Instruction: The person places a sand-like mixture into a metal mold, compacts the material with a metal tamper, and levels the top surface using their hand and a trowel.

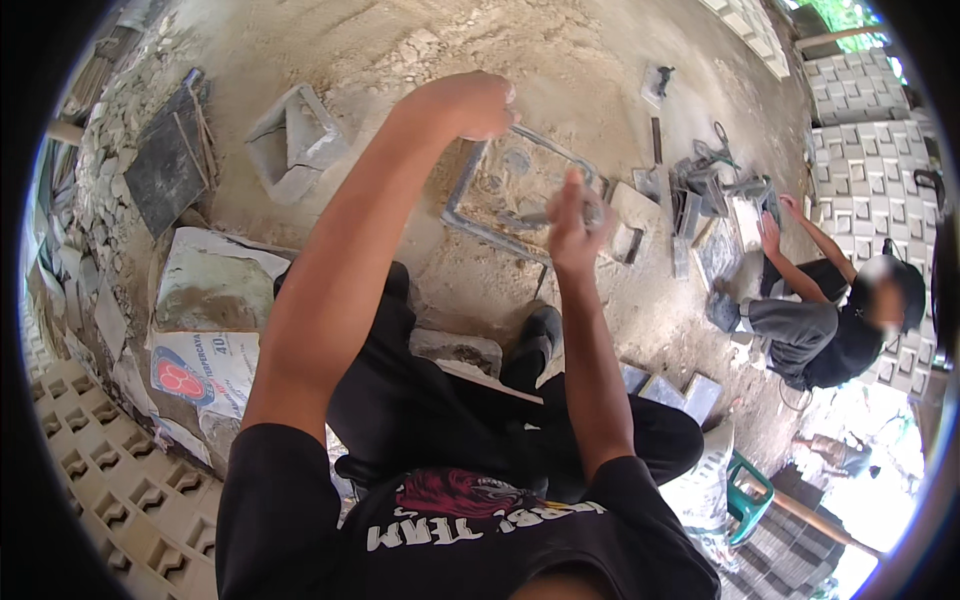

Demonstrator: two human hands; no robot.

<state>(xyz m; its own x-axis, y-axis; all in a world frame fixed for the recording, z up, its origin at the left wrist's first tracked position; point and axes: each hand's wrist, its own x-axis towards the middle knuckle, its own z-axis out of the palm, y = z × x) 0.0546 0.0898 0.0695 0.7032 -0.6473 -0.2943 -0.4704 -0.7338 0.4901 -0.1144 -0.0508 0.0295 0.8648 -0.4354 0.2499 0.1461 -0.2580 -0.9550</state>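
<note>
A dark square metal frame (490, 236) lies on the sandy ground in front of me, with grey-brown powdery material inside it. Over its far left corner is my left hand (485, 105), its fingers curled down and whatever they may hold hidden. My right hand (578, 225) hovers above the frame's right side, thumb up and smeared by motion. Close by its fingers, a greyish elongated shape (530, 217) shows inside the frame; I cannot tell whether the hand touches it. Just right of the frame rests a flat pale board (632, 212) with a dark handle.
At the right a seated person (835, 320) works beside metal tools and moulds (705, 190). To the left are a grey hollow box-like form (295, 145), a dark slab (165, 155) and an opened sack (205, 370). Patterned pale blocks (130, 470) are stacked at lower left.
</note>
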